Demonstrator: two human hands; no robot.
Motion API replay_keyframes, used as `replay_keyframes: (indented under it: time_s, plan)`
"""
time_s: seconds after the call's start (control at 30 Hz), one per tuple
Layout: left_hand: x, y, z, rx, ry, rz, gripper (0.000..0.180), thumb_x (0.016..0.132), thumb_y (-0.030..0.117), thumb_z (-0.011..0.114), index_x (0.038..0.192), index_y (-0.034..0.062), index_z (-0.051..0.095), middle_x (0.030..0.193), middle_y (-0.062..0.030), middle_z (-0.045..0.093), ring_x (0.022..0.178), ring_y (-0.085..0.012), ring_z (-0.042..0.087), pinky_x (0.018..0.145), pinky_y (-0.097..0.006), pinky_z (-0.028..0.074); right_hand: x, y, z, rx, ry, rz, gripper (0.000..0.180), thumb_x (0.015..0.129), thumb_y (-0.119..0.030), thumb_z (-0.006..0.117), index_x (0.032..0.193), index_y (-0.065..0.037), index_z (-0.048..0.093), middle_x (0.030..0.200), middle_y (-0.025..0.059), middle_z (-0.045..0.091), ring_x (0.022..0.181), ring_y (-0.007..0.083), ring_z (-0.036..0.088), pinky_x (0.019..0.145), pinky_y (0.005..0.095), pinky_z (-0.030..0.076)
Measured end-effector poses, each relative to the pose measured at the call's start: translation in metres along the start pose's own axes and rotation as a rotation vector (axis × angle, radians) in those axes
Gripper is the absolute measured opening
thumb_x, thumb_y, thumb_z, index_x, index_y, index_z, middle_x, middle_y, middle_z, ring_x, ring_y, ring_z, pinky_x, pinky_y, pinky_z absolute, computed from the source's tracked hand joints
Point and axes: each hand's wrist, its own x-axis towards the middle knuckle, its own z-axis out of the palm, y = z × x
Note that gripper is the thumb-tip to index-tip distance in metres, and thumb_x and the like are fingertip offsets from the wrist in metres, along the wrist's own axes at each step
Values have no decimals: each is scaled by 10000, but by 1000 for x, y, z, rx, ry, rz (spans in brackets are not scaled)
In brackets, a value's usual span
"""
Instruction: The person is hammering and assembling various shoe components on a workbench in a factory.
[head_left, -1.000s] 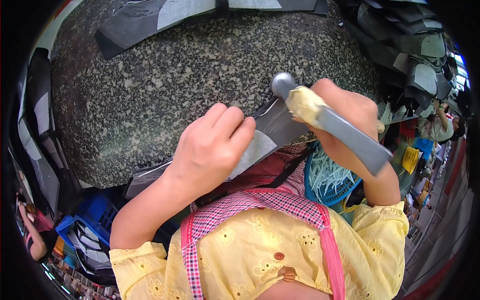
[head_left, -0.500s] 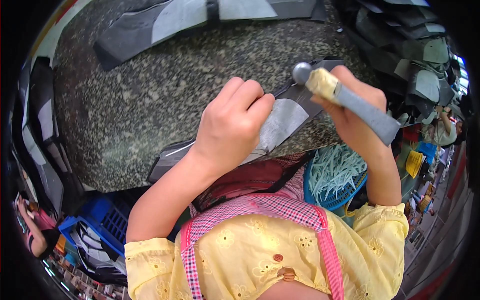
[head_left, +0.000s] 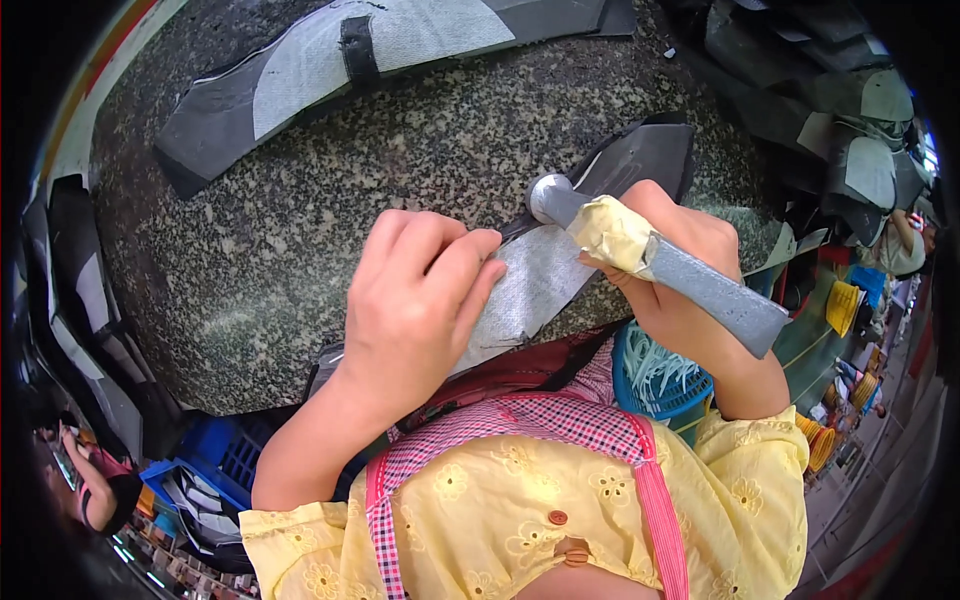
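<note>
A hammer (head_left: 715, 290) with yellowish tape wrapped round its middle is in my right hand (head_left: 690, 245), which is closed round the handle. Its round metal face rests on or just above the upper edge of a dark sheet piece (head_left: 640, 160) with a whitish backing patch. This piece lies slantwise near the front of a speckled stone slab (head_left: 270, 260). My left hand (head_left: 405, 300) is closed beside the hammer face, its thumb and forefinger pinching the piece's dark folded edge. The handle is mostly hidden by my right hand.
Another dark piece with a whitish patch (head_left: 420, 50) and a black strap lies at the slab's far side. Stacked dark pieces (head_left: 870, 170) rise at right, more at left (head_left: 90, 330). Below the slab are a blue basket of pale strips (head_left: 660, 375) and a blue crate (head_left: 215, 470).
The hammer has come down and left to the piece's edge. My left hand has shifted left and its fingers have loosened slightly. The view has tilted a little.
</note>
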Motion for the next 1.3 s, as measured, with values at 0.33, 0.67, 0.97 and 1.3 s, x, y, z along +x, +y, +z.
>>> replay_keyframes:
  time_s: [0.33,0.67,0.97,1.3]
  plan:
    - [-9,4,7,170,13,-39,212,754,137,752,854,52,586,791,-86,531,691,-256,559,603,-351,470,-5,-2,7,21,81,-13,234,764,-141,762,858,-59,564,719,121,590,656,333,629,545,346,459]
    - [-20,4,-7,232,33,-70,277,746,223,777,876,28,629,777,-83,564,733,-260,563,654,-345,469,-8,-2,16,-27,167,-92,240,752,-145,739,863,-88,534,675,106,591,631,297,639,510,361,483]
    - [-35,11,8,186,223,-51,292,684,156,818,901,28,671,821,-96,616,726,-264,592,618,-339,485,-7,2,17,-32,202,-134,213,778,-187,732,898,-96,581,751,67,598,633,282,640,507,357,479]
    - [-40,1,8,63,205,34,277,693,81,818,924,30,673,771,-93,584,657,-249,568,557,-318,461,-7,3,19,-25,204,-117,232,805,-241,724,863,-98,551,697,88,606,617,294,637,496,359,472]
